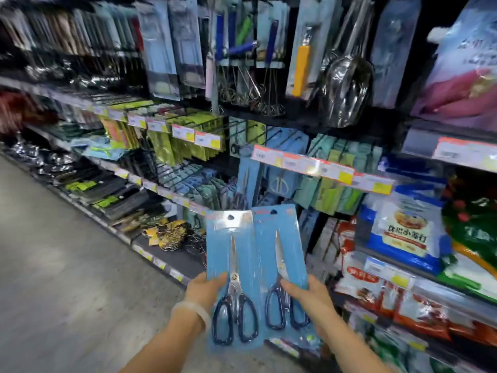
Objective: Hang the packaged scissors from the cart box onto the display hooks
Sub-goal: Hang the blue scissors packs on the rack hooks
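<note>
Two blue cards of packaged scissors are held up side by side in front of the shelves. My left hand [205, 290] grips the left scissors pack [232, 254] near its lower edge, thumb on the front. My right hand [309, 297] grips the right scissors pack [279, 246], thumb across the dark handles. Each card has a hang hole at the top. Behind and above them, black display hooks [258, 130] carry similar blue scissors cards [282, 181]. The cart box is out of view.
Price-tag rails [320, 166] run along the shelf edges. Whisks and ladles hang above, green and teal packs fill the middle hooks, and food bags [403, 232] lie on the right shelves. Grey aisle floor [53, 265] opens to the left.
</note>
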Available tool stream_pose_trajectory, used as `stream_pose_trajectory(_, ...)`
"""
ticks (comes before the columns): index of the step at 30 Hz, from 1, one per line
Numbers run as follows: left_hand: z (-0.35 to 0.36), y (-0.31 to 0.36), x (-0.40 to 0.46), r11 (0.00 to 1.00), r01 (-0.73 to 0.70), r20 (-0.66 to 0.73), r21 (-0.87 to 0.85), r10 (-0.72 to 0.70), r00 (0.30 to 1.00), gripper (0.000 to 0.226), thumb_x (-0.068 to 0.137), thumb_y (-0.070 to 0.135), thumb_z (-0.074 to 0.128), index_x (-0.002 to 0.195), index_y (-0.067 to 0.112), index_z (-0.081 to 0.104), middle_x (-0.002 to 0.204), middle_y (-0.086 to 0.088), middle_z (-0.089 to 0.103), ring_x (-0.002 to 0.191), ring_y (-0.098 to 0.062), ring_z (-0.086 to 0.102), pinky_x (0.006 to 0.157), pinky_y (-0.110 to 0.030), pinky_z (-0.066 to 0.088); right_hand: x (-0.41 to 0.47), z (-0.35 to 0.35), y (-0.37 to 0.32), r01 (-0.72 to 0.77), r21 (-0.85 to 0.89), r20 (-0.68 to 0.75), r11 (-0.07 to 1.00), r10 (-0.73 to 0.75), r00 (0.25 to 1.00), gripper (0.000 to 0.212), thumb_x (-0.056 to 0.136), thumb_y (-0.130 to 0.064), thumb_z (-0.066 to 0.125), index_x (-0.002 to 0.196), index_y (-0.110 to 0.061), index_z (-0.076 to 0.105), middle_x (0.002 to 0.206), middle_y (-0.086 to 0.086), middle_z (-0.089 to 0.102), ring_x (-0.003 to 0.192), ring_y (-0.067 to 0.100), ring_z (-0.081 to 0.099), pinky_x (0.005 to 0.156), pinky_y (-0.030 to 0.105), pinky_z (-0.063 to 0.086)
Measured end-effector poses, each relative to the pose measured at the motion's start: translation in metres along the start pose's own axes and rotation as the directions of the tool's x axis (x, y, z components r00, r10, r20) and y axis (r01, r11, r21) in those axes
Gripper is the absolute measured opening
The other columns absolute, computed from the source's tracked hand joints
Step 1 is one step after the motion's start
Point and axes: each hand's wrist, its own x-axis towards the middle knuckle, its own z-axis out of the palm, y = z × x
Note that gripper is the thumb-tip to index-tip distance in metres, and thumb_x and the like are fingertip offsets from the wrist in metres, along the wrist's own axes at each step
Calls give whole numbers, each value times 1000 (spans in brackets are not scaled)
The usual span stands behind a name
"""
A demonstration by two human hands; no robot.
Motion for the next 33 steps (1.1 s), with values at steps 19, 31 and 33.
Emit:
stream_pose_trajectory(19, -48, 115, 167, 991, -127, 61, -34, 129, 990, 10, 87, 3, 62, 89, 11, 66, 75, -1, 65, 71, -17, 57, 67, -27, 47, 204, 123, -84, 42, -71, -115, 997, -50, 992, 35, 79, -25, 74, 105, -10, 58, 103, 9, 66, 93, 23, 64, 81, 37, 53)
stream_pose_trajectory(31, -52, 155, 243, 981, -114, 286, 157, 65, 956, 5, 85, 7, 66, 89, 9, 69, 77, -3, 71, 71, -20, 62, 66, -30, 51, 236, 155, -75, -42, 51, -269, 998, 54, 962, 12, 87, -17, 65, 83, -25, 56, 95, 0, 65, 89, 18, 59, 86, 30, 44)
stream_pose_trajectory(33, -55, 164, 257, 971, -135, 313, 195, 68, 947, 9, 85, 11, 67, 93, 9, 71, 80, -4, 72, 74, -21, 64, 72, -31, 52, 250, 162, -83, -89, 38, -294, 995, 96, 951, 15, 92, -27, 58, 102, -16, 60, 113, 9, 65, 98, 21, 58, 90, 31, 43)
